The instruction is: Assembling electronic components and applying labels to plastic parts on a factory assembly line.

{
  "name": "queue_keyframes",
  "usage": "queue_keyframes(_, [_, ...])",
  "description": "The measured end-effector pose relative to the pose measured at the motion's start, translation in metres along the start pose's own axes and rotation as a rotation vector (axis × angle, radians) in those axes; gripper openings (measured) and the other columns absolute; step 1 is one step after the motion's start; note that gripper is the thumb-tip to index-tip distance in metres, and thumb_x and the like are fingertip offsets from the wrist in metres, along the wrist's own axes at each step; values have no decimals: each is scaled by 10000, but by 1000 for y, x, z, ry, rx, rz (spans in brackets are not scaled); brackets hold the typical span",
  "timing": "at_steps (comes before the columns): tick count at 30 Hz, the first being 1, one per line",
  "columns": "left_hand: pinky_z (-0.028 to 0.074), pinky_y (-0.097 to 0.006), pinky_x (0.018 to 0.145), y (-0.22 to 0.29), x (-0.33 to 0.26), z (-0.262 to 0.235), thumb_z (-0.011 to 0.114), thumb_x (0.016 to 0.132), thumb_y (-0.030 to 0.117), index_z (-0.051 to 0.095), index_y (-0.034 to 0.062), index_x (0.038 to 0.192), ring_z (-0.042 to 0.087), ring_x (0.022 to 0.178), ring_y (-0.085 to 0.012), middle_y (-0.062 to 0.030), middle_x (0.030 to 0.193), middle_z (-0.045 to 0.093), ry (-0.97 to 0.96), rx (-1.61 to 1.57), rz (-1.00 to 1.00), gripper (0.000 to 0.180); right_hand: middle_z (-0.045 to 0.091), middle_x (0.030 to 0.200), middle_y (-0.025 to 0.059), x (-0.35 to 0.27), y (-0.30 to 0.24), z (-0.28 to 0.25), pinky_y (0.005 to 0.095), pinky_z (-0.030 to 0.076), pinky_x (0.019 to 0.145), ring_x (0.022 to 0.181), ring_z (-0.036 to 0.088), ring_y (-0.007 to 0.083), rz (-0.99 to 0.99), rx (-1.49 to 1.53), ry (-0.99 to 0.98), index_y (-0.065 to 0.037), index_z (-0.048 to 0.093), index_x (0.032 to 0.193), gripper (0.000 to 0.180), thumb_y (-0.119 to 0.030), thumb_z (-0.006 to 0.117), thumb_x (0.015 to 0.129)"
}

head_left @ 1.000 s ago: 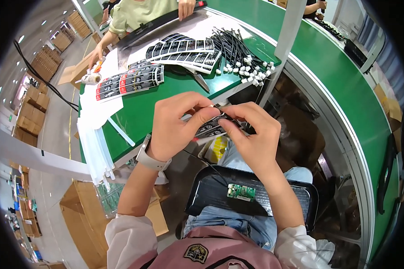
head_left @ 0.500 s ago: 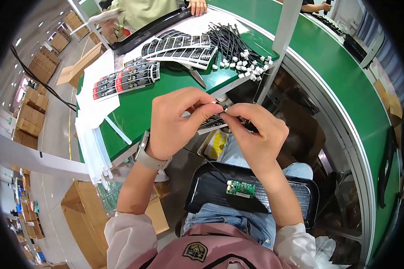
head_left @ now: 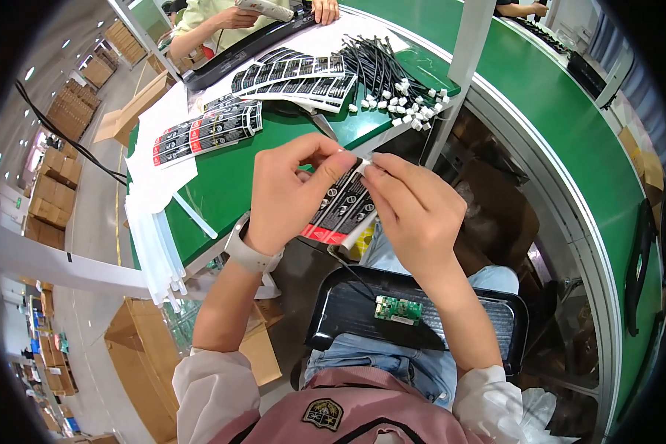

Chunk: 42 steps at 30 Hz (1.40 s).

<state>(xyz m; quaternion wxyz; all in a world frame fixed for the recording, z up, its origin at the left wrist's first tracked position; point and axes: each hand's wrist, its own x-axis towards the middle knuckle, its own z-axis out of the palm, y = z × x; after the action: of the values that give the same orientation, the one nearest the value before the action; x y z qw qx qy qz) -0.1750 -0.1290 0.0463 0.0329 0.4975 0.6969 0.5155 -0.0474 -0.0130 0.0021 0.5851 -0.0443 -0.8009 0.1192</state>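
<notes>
Both hands are raised in front of me, pinching a sheet of black labels with a red band at its lower end. My left hand, with a watch on its wrist, grips the top left edge between thumb and fingers. At the top right edge, my right hand pinches close beside it. The fingertips almost meet, so whatever is between them is partly hidden. On my lap rests a black plastic housing, and a small green circuit board lies on it with a cable attached.
More label sheets lie on the green table, near scissors and a bundle of black cables with white connectors. A person's hand rests by a long black part. White strips hang off the left edge.
The label sheet has tilted up, so its printed face and red band now show. My hands have risen slightly. Across the table, the other person's arm has come forward with a whitish object.
</notes>
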Motion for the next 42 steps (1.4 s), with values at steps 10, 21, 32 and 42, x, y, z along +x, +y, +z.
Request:
queue_keyframes(10, [509,-387,683,-144,75,-106,684,889,301,711,17,906,667,708,-257,-139,801,707,574,642,-173,286,529,957,107,-45,28,-80,328,450,810,911,549,248,434,101,-67,-23,634,794,89,-25,717,760])
queue_keyframes(21, [521,-386,718,-39,-39,48,702,841,166,656,44,940,648,785,-313,-129,879,670,-97,441,328,164,711,826,108,-210,64,-174,391,530,644,704,675,321,634,-286,-721,-109,470,1403,799,8,763,669])
queue_keyframes(32, [427,-410,720,-63,-116,91,568,925,167,623,41,914,611,835,-299,-102,853,640,-413,301,67,137,642,1128,187,-148,-13,-207,383,517,840,1044,632,286,686,-188,-479,-40,627,1191,562,-79,809,660])
queue_keyframes(42, [403,-368,1007,-69,-132,58,387,1030,335,653,-35,965,589,1105,-290,-131,1075,680,-458,-624,-272,461,641,854,93,-102,-59,-142,221,513,616,667,642,134,1299,665,-240,67,672,881,48,70,673,833])
